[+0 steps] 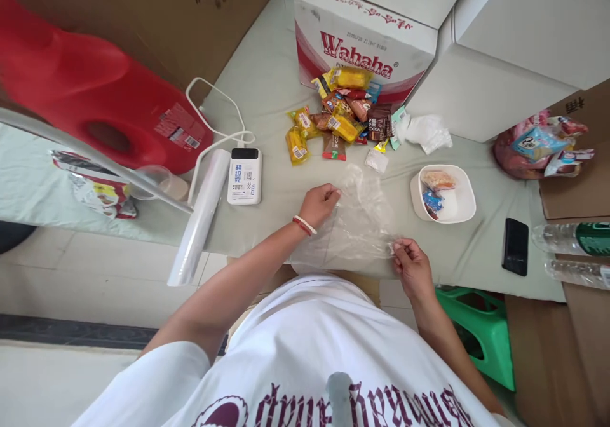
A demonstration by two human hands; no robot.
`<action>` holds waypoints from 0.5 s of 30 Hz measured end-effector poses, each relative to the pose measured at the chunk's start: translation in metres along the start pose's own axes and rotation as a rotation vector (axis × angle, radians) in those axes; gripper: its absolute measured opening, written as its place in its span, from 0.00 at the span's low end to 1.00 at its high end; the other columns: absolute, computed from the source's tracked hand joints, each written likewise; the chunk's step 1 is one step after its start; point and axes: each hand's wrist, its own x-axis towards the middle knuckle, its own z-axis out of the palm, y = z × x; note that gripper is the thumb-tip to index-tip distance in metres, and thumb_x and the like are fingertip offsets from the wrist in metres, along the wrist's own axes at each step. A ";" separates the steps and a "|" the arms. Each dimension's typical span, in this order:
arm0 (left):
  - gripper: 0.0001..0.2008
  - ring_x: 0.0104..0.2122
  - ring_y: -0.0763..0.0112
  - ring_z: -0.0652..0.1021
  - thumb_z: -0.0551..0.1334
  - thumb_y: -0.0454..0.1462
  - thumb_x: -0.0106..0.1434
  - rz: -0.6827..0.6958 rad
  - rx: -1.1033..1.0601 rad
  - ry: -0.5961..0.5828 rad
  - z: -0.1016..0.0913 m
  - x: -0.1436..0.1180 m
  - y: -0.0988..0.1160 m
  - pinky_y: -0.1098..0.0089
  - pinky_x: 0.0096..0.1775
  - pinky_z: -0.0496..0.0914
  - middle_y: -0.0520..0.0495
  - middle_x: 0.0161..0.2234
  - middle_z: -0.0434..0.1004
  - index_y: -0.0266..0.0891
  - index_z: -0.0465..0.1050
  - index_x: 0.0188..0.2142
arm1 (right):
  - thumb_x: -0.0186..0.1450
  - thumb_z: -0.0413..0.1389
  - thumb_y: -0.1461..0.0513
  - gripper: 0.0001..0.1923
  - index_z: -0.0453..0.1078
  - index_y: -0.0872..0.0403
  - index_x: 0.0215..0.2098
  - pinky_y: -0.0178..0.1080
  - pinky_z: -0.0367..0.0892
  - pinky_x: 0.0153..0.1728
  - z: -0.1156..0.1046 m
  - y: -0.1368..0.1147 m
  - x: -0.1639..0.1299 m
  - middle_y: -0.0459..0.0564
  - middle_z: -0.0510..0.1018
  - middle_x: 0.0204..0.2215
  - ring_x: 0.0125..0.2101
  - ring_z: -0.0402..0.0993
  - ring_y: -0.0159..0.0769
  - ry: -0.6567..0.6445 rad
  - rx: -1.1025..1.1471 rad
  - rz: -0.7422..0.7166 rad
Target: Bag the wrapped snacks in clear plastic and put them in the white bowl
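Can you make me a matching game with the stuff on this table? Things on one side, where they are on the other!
Things:
1. clear plastic bag
2. white bowl
3. black phone
4. snack pile

Places:
A. right of the bowl, lying flat near the table edge
B. in front of the Wahaha box
C. pinched between the left hand and right hand
D. right of the bag, with a few snacks inside

Pairs: 1-C, 2-D, 3-A, 4-B

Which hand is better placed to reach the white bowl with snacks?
Probably the right hand: it pinches the clear plastic bag just below the white bowl, while the left hand grips the bag's far side.
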 end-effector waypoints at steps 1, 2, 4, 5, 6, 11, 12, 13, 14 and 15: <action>0.14 0.24 0.71 0.64 0.58 0.43 0.68 -0.021 -0.077 0.035 -0.002 0.000 -0.003 0.71 0.30 0.58 0.55 0.21 0.61 0.40 0.69 0.27 | 0.61 0.64 0.43 0.21 0.73 0.50 0.38 0.35 0.60 0.20 -0.010 0.000 -0.003 0.44 0.71 0.26 0.22 0.62 0.32 0.012 -0.092 -0.022; 0.14 0.23 0.72 0.62 0.58 0.43 0.68 -0.043 -0.126 0.068 -0.003 -0.002 -0.004 0.71 0.29 0.57 0.56 0.20 0.59 0.40 0.69 0.27 | 0.62 0.63 0.43 0.21 0.74 0.50 0.40 0.38 0.65 0.23 -0.017 -0.002 -0.004 0.48 0.75 0.30 0.26 0.67 0.35 0.027 -0.206 -0.079; 0.16 0.23 0.73 0.60 0.57 0.44 0.69 -0.065 -0.137 0.088 -0.001 -0.009 -0.003 0.71 0.29 0.55 0.57 0.19 0.56 0.40 0.71 0.27 | 0.63 0.63 0.44 0.24 0.75 0.50 0.49 0.46 0.73 0.36 -0.023 -0.013 0.001 0.57 0.79 0.44 0.39 0.74 0.44 0.071 -0.430 -0.269; 0.17 0.23 0.73 0.59 0.57 0.45 0.69 -0.057 -0.132 0.075 0.001 -0.013 -0.001 0.71 0.29 0.55 0.57 0.19 0.56 0.39 0.72 0.28 | 0.63 0.64 0.44 0.27 0.74 0.49 0.54 0.50 0.73 0.43 -0.019 -0.020 0.008 0.60 0.77 0.51 0.46 0.74 0.48 0.085 -0.499 -0.362; 0.18 0.23 0.73 0.60 0.56 0.46 0.70 -0.040 -0.129 0.052 0.003 -0.017 0.002 0.71 0.29 0.55 0.57 0.19 0.55 0.39 0.74 0.30 | 0.62 0.65 0.44 0.31 0.72 0.49 0.58 0.53 0.72 0.49 -0.012 -0.028 0.019 0.62 0.75 0.55 0.52 0.72 0.51 0.076 -0.529 -0.430; 0.22 0.27 0.70 0.68 0.54 0.51 0.72 0.032 -0.107 0.062 0.000 -0.026 0.007 0.71 0.33 0.62 0.55 0.22 0.65 0.40 0.79 0.37 | 0.60 0.64 0.45 0.27 0.72 0.52 0.50 0.42 0.71 0.35 0.054 -0.044 0.092 0.49 0.78 0.33 0.33 0.73 0.38 -0.178 -0.247 -0.238; 0.22 0.28 0.69 0.70 0.53 0.51 0.73 0.012 -0.088 0.121 -0.005 -0.024 0.004 0.71 0.34 0.63 0.54 0.22 0.67 0.40 0.79 0.37 | 0.61 0.62 0.45 0.23 0.72 0.52 0.46 0.39 0.68 0.31 0.065 -0.042 0.106 0.45 0.74 0.28 0.27 0.69 0.35 -0.182 -0.180 -0.186; 0.22 0.29 0.68 0.71 0.52 0.50 0.73 -0.018 -0.060 0.194 -0.012 -0.021 0.000 0.71 0.35 0.64 0.53 0.23 0.68 0.40 0.78 0.36 | 0.63 0.59 0.46 0.19 0.71 0.52 0.42 0.37 0.64 0.27 0.072 -0.039 0.117 0.42 0.70 0.24 0.24 0.64 0.32 -0.153 -0.125 -0.160; 0.22 0.30 0.68 0.72 0.52 0.49 0.74 -0.055 -0.022 0.268 -0.019 -0.018 -0.005 0.70 0.36 0.64 0.52 0.23 0.69 0.40 0.77 0.35 | 0.65 0.57 0.47 0.17 0.70 0.52 0.40 0.35 0.61 0.26 0.077 -0.036 0.127 0.41 0.68 0.23 0.22 0.61 0.31 -0.123 -0.094 -0.171; 0.21 0.31 0.67 0.73 0.51 0.48 0.74 -0.094 0.024 0.335 -0.025 -0.015 -0.009 0.69 0.37 0.65 0.51 0.24 0.70 0.40 0.76 0.34 | 0.66 0.55 0.48 0.16 0.69 0.52 0.39 0.35 0.59 0.25 0.080 -0.034 0.135 0.40 0.67 0.23 0.22 0.60 0.30 -0.079 -0.083 -0.206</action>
